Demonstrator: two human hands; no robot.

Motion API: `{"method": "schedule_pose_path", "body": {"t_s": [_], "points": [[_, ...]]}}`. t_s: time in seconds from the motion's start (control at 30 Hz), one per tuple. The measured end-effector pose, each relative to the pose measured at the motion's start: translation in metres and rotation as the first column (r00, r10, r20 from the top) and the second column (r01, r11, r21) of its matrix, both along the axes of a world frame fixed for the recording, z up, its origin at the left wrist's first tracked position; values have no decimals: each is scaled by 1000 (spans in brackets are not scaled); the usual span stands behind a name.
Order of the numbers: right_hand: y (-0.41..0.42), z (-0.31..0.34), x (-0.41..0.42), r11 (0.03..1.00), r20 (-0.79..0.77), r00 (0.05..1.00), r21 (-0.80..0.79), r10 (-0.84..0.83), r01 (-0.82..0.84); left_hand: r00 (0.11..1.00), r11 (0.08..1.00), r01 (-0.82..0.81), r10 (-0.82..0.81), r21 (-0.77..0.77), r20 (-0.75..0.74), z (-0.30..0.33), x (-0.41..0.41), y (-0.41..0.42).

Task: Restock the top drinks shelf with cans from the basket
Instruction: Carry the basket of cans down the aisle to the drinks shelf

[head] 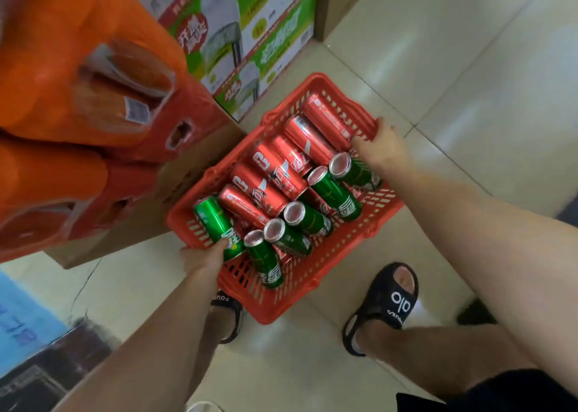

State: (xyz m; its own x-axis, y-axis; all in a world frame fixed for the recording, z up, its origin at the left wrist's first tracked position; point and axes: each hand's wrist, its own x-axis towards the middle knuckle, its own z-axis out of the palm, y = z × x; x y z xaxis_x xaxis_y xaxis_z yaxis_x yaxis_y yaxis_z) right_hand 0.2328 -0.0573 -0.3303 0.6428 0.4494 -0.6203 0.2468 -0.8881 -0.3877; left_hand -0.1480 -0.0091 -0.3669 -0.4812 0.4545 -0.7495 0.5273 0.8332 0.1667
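Note:
A red plastic basket (pixel 316 282) stands on the tiled floor between my feet and stacked boxes. Several red cans (pixel 275 174) lie in a row inside it, with several green cans (pixel 336 196) along its right and near side. My left hand (pixel 203 260) grips the basket's near-left rim, its thumb against a green can (pixel 215 221). At the far-right rim my right hand (pixel 383 150) holds on, thumb on the rim and fingers inside beside the farthest red can (pixel 325 119). No drinks shelf is in view.
Orange cartons (pixel 93 105) and a brown box (pixel 187 174) rise close at the left. Green-and-white cartons (pixel 250 52) stand behind the basket. My feet in black sandals (pixel 386 302) flank the basket's near corner. Open tiled floor (pixel 469 83) lies to the right.

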Motion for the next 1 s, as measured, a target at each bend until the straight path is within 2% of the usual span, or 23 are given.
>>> {"method": "schedule_pose_path", "body": {"t_s": [0.13,0.27,0.33,0.57,0.67,0.9,1.0], "points": [[6,-5,4,1000,34,999,3,-9,9,989,993,-86,95,-85,111,19,1,0],[9,-8,12,997,-31,996,18,-78,79,960,976,-135,171,-170,220,21,-6,2],[10,-9,16,995,-59,994,-8,-95,95,966,987,-102,128,-127,223,18,-9,-1],[0,2,22,985,-58,998,-168,29,-39,961,998,-32,44,-49,273,28,-10,-4],[-32,16,18,977,-65,998,-210,1,-15,958,997,75,-66,-22,278,47,-9,5],[-143,81,-3,962,-81,987,-249,-136,112,907,942,335,-321,-7,273,122,-13,0],[-185,139,-20,955,-66,978,-237,-199,178,882,914,405,-390,-2,263,181,-6,-12]]}}
